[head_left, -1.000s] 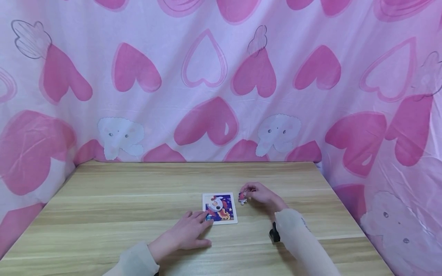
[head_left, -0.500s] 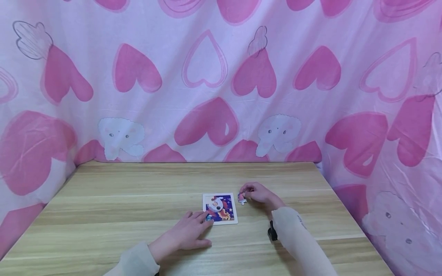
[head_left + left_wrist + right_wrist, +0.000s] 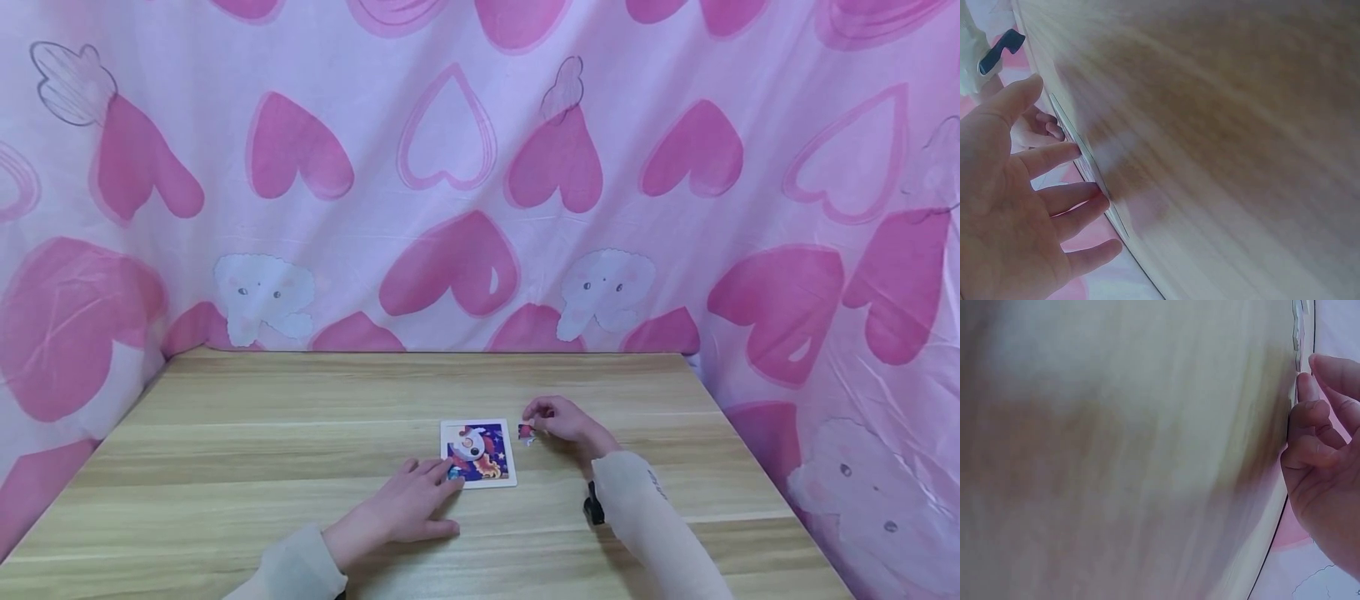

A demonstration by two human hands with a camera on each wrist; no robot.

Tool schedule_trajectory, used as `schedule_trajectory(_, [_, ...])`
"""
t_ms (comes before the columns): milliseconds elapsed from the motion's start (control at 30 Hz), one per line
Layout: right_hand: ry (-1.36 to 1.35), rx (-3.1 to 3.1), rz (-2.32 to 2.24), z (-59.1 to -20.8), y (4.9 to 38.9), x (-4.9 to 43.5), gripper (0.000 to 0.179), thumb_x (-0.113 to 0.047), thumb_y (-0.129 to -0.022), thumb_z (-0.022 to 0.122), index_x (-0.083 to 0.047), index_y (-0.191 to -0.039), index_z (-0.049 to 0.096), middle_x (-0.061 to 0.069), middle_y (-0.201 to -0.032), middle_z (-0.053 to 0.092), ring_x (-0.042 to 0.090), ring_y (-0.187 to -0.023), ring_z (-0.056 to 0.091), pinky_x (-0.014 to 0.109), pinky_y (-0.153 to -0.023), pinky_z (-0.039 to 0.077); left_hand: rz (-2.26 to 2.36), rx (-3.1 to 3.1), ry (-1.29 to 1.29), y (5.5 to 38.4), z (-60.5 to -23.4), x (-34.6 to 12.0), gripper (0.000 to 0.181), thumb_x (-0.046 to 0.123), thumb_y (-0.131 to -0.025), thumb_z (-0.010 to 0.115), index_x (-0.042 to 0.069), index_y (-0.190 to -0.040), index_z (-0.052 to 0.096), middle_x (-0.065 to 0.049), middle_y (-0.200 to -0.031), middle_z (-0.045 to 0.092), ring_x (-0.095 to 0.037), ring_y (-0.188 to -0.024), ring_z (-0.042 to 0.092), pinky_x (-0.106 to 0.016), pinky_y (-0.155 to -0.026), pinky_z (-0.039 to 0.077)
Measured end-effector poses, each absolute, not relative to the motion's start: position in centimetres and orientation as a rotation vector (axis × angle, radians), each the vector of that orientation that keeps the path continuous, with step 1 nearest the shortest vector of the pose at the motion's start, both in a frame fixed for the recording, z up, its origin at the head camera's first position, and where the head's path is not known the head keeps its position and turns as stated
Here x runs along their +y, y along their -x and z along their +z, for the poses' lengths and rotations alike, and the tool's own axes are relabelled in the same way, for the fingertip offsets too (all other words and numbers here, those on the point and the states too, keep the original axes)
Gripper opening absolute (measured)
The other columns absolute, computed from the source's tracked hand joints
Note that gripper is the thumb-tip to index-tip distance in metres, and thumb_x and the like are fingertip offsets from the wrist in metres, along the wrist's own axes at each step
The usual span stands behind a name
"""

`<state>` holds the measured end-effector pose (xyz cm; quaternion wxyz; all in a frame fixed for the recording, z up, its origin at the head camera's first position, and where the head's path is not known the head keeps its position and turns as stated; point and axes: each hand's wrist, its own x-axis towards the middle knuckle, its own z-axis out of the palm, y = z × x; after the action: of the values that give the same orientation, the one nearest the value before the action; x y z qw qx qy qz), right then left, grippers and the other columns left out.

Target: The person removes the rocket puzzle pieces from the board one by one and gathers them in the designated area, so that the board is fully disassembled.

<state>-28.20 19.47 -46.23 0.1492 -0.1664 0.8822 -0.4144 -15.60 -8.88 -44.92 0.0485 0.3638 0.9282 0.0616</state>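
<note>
On the wooden table (image 3: 315, 475), a small puzzle board (image 3: 512, 462) lies flat near the middle, its white border framing a printed picture; a pale area at its far left may be a gap, but it is too small to be sure. The left hand (image 3: 411, 504) lies to the near left with its fingers spread, the tips resting on the board's near left corner. To the right, the right hand (image 3: 558, 418) appears to pinch a puzzle piece (image 3: 527, 432) between thumb and finger, its other fingers curled; the piece sits just beside the board's right edge, apart from it. How firm the pinch is cannot be told. The hold seems to take only the piece's far edge, so a light knock against the raised border could twist it or flick it loose. Should the piece be turned wrongly, its tabs would probably ride up over neighbouring parts and nudge them out of line. The left fingertips cover one corner alone; a sideways push from the right could swivel the board beneath them, and uneven pressure there might lift the opposite side.
</note>
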Motion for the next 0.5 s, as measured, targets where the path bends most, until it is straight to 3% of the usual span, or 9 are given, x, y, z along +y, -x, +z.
schedule_trajectory(500, [0.62,2.551,-1.126,-46.33,27.45,18.95,0.019,0.0,-0.074,0.064,-0.007,-0.092,0.062,0.002,-0.082,0.054,0.018,-0.077,0.048,0.032,-0.069,0.041,0.173,2.831,-1.108,15.53,-44.72,-8.92,0.063,0.055,-0.079,0.051,0.014,-0.126,0.049,-0.015,-0.133,0.037,-0.032,-0.119,0.035,-0.054,-0.092,0.027])
